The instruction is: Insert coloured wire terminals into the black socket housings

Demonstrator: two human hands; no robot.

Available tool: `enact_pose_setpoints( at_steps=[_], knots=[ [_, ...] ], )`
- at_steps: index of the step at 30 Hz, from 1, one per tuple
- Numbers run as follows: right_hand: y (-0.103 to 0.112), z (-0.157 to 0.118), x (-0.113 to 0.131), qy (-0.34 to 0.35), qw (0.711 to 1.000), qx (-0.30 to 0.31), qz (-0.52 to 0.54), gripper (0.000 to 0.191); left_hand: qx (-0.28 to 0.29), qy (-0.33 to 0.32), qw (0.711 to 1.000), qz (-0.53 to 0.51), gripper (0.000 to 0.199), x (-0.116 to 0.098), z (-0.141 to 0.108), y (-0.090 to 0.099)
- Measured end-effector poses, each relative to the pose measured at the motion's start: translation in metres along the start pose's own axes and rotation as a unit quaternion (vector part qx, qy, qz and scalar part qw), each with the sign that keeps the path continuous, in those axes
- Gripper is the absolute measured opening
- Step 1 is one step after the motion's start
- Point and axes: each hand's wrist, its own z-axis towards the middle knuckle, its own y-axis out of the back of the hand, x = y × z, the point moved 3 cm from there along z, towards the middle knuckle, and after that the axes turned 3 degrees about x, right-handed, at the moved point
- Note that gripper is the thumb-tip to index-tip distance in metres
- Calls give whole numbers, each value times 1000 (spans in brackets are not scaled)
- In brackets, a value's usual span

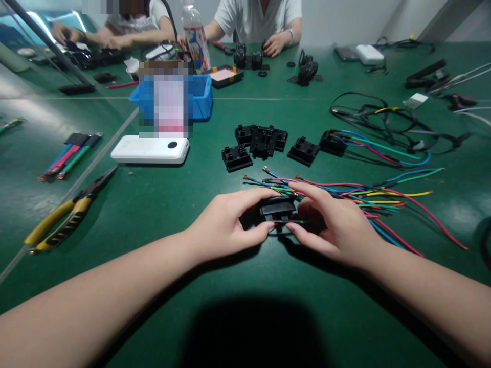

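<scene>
Both hands meet at the middle of the green table around a black plastic part [276, 207]. My left hand [233, 217] grips its left side between thumb and fingers. On the right side, my right hand [326, 220] holds the same part, its thumb near a thin dark wire at the part's near edge. Just beyond the hands lies a spread of coloured wires [368, 194] in red, blue, green and yellow. Farther back sit several black plastic housings [263, 141], and one black housing [333, 143] has wires attached. The fingertips behind the part are partly hidden.
Yellow-handled pliers [72, 212], a white power bank [149, 150] and bundled wires [72, 153] lie at the left. Behind are a blue bin [201, 97], a bottle [195, 41] and black cables [402, 120]. Two people sit across the table [268, 107].
</scene>
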Motion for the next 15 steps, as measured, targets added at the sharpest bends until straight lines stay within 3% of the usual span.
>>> enact_pose_setpoints(
  at_steps=[5,11,15],
  knots=[
    [-3,2,2,-9,999,31,-24,45,26,-36,998,38,40,2,1,-4],
    [-3,2,1,-16,998,50,-26,32,19,-15,998,50,36,6,3,-6],
    [-3,2,0,15,998,47,-41,27,31,-30,997,65,35,6,2,-6]
  ],
)
